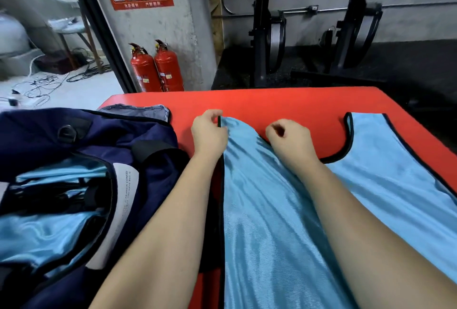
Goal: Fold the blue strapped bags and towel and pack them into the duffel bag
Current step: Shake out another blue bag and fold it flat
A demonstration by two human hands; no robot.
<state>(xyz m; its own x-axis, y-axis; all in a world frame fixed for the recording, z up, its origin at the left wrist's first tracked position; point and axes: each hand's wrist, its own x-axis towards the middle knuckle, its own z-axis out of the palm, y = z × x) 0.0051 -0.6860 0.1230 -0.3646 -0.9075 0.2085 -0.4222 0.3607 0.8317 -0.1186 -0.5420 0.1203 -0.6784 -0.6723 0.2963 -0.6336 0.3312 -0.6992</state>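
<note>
A light blue strapped bag [272,209] with black trim lies spread over the red table [272,103]. My left hand [209,133] pinches the black-edged tip of its left strap at the far end. My right hand [289,138] rests curled on the fabric just right of that strap; whether it grips cloth is hidden. The other strap [371,140] lies flat to the right. A navy duffel bag [138,135] stands open at the left, with light blue folded fabric [44,229] and black straps inside.
Two red fire extinguishers [155,69] stand on the floor beyond the table's far left corner, next to a grey pillar. Black exercise machines [269,36] stand behind the table. Cables lie on the floor at the far left.
</note>
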